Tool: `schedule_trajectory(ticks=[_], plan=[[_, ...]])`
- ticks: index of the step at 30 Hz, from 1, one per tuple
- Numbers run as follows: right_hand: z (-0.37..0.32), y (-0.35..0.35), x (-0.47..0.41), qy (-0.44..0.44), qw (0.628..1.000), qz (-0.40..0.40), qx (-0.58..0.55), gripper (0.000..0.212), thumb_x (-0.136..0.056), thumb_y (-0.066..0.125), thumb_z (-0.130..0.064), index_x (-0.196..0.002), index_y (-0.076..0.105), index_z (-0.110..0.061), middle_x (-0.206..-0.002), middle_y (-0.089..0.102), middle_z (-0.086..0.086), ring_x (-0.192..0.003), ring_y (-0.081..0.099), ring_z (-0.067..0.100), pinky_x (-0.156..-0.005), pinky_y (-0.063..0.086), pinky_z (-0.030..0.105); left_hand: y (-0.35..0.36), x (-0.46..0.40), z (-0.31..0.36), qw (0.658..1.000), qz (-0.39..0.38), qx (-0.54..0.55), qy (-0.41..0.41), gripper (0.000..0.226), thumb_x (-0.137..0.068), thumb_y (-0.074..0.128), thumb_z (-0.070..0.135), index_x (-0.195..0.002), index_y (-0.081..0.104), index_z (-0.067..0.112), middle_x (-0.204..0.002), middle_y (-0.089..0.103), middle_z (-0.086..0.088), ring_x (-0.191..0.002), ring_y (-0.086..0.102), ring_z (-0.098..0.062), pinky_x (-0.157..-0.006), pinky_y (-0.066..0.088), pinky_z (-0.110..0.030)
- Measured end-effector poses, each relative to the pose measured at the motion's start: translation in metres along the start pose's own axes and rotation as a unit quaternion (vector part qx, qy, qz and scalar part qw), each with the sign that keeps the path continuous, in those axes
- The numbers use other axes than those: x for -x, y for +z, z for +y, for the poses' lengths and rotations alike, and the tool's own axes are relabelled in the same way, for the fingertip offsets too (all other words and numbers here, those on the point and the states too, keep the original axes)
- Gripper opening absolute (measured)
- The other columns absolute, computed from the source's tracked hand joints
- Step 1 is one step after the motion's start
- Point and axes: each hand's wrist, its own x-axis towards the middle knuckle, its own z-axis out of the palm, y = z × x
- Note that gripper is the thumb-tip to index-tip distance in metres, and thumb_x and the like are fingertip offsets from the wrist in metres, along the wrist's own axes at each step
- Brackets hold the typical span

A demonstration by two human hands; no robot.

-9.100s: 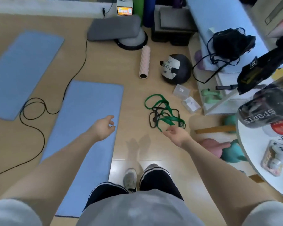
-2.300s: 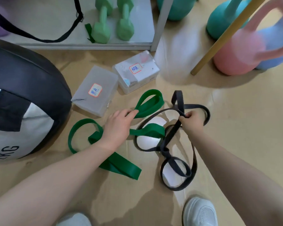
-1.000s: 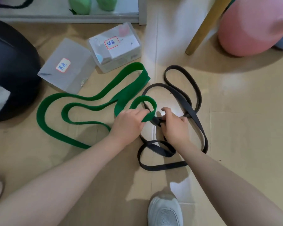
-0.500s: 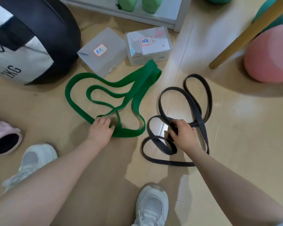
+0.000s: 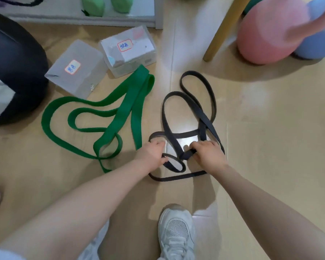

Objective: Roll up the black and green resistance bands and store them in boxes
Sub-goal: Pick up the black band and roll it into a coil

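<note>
A: What colours are the bands?
B: One band (image 5: 128,107) is deep green, the other band (image 5: 204,117) black.
A: The boxes?
B: Both frosted clear; the left box (image 5: 77,70) and right box (image 5: 129,50) carry white labels edged in red.
A: The rest?
B: Tan floor (image 5: 270,137), white shoe (image 5: 175,231), pink kettlebell (image 5: 270,32), black-and-white ball (image 5: 9,72).
</note>
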Motion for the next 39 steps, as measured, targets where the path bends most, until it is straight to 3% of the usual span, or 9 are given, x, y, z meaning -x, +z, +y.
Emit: schedule_trajectory(ticks=[6,12,16,19,22,24,28,33,39], plan=[[0.002,-0.001,0.02,0.172,0.949,0.079,-0.253,0.021,-0.096,0.042,-0.015,-0.108,0.058,-0.01,-0.092,0.063,0.002,-0.082,0.056,0.019,-0.068,0.041,0.03,0.029,-0.012,0.001,0.994,0.033,-0.095,0.034,0.025,-0.092,0.046,0.011,-0.116,0.049,0.012,-0.116,0.049,-0.008,-0.101,0.051,-0.026,-0.074,0.042,-0.033],[-0.017,-0.033,0.02,0.18,0.868,0.156,-0.435,0.032,-0.097,0.038,-0.015,-0.123,0.054,-0.025,-0.114,0.058,-0.01,-0.106,0.052,0.009,-0.092,0.042,0.025,-0.041,-0.005,0.006,0.958,0.163,0.204,0.116,0.015,-0.092,0.052,0.015,-0.105,0.059,0.016,-0.101,0.057,0.003,-0.086,0.056,-0.014,-0.074,0.045,-0.023],[-0.031,-0.071,0.022,0.147,0.844,0.203,-0.473,0.024,-0.093,0.044,-0.008,-0.1,0.06,-0.025,-0.1,0.064,-0.009,-0.095,0.058,0.007,-0.079,0.047,0.026,-0.11,0.007,0.008,0.92,0.227,0.258,0.186,0.011,-0.088,0.057,0.009,-0.091,0.056,0.02,-0.089,0.055,0.01,-0.077,0.052,0.0,-0.065,0.039,-0.005],[-0.044,-0.111,0.023,0.108,0.823,0.22,-0.512,0.018,-0.088,0.057,-0.006,-0.091,0.061,-0.023,-0.094,0.067,-0.006,-0.091,0.063,0.013,-0.082,0.052,0.034,-0.152,0.021,-0.013,0.953,0.114,0.169,0.223,0.015,-0.085,0.061,0.009,-0.087,0.056,0.023,-0.089,0.056,0.012,-0.085,0.055,-0.007,-0.073,0.041,-0.018],[-0.059,-0.144,0.021,0.082,0.796,0.223,-0.557,0.019,-0.085,0.062,-0.006,-0.09,0.054,-0.023,-0.098,0.067,0.012,-0.087,0.065,0.021,-0.078,0.052,0.039,-0.17,0.04,-0.03,0.978,-0.079,0.028,0.191,0.033,-0.085,0.055,0.006,-0.111,0.058,0.027,-0.111,0.054,0.015,-0.11,0.048,-0.005,-0.099,0.036,-0.023],[-0.069,-0.156,0.018,0.087,0.794,0.233,-0.555,0.019,-0.083,0.065,-0.008,-0.084,0.05,-0.02,-0.099,0.063,0.016,-0.077,0.061,0.025,-0.069,0.053,0.043,-0.168,0.05,-0.027,0.975,-0.039,0.125,0.178,0.043,-0.087,0.051,0.007,-0.125,0.053,0.028,-0.119,0.052,0.018,-0.116,0.044,0.0,-0.104,0.031,-0.02],[-0.082,-0.157,0.008,0.095,0.808,0.23,-0.534,0.023,-0.081,0.067,-0.011,-0.074,0.05,-0.024,-0.075,0.059,-0.001,-0.062,0.059,0.02,-0.059,0.048,0.039,-0.154,0.056,0.002,0.902,0.108,0.372,0.189,0.018,-0.088,0.06,0.021,-0.102,0.058,0.032,-0.104,0.062,0.017,-0.099,0.057,0.0,-0.094,0.042,-0.022],[-0.089,-0.146,0.005,0.092,0.804,0.253,-0.53,0.021,-0.083,0.064,-0.004,-0.076,0.052,-0.019,-0.073,0.055,-0.014,-0.058,0.06,0.003,-0.071,0.057,0.044,-0.139,0.048,0.008,0.823,0.225,0.507,0.119,0.026,-0.085,0.065,0.017,-0.102,0.05,0.03,-0.09,0.06,0.008,-0.084,0.062,-0.012,-0.078,0.047,-0.021],[-0.094,-0.133,0.011,0.027,0.831,0.254,-0.494,0.021,-0.086,0.054,-0.015,-0.098,0.055,-0.032,-0.09,0.063,-0.018,-0.085,0.067,0.009,-0.082,0.055,0.044,-0.144,0.048,0.003,0.84,0.224,0.462,0.176,0.021,-0.082,0.066,0.01,-0.077,0.064,0.03,-0.078,0.063,0.009,-0.071,0.057,-0.005,-0.07,0.046,-0.012]])
